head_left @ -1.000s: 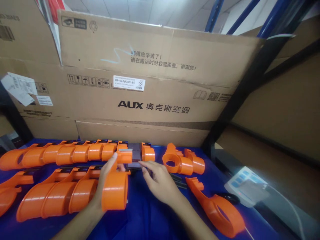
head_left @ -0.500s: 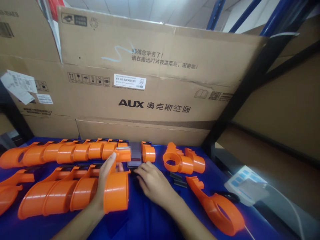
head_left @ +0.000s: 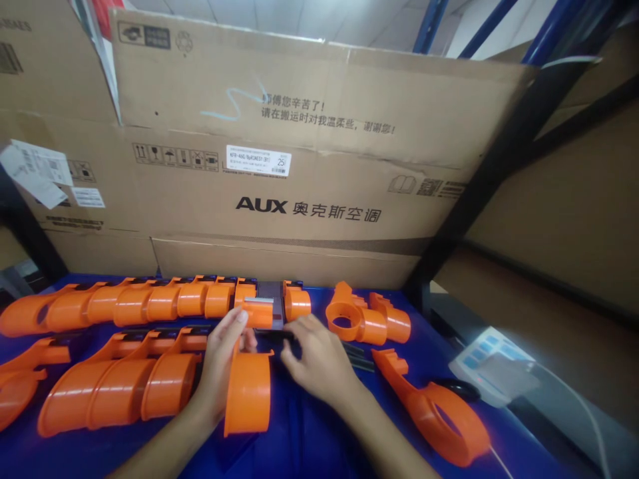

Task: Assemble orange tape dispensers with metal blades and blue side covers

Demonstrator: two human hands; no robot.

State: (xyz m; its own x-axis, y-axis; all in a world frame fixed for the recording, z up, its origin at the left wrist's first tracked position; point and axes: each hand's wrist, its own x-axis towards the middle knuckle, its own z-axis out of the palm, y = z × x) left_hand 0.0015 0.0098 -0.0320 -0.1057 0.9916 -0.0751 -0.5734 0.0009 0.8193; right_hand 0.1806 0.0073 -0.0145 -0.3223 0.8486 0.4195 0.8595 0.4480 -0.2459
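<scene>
An orange tape dispenser (head_left: 248, 392) with a round drum is held upright by my left hand (head_left: 227, 346), thumb and fingers around its neck. A silvery serrated strip (head_left: 259, 301) runs along its upper end. My right hand (head_left: 319, 356) is just right of the dispenser, fingers bent around one end of a dark, narrow piece (head_left: 272, 334). That piece reaches toward the dispenser's head; whether they touch is unclear. Behind the dispenser a grey, flat box-like object (head_left: 270, 291) is partly hidden.
Several orange dispensers (head_left: 117, 392) stand in rows on the blue surface (head_left: 299, 439) at left. More dispensers (head_left: 344, 322) and black strips (head_left: 360, 359) are at right, near a lone dispenser (head_left: 449, 426) and white device (head_left: 492, 366). Cardboard (head_left: 319, 186) rises behind.
My left hand has moved slightly right and down with the dispenser. My right hand has shifted right, and the dark piece at its fingers now shows clearly.
</scene>
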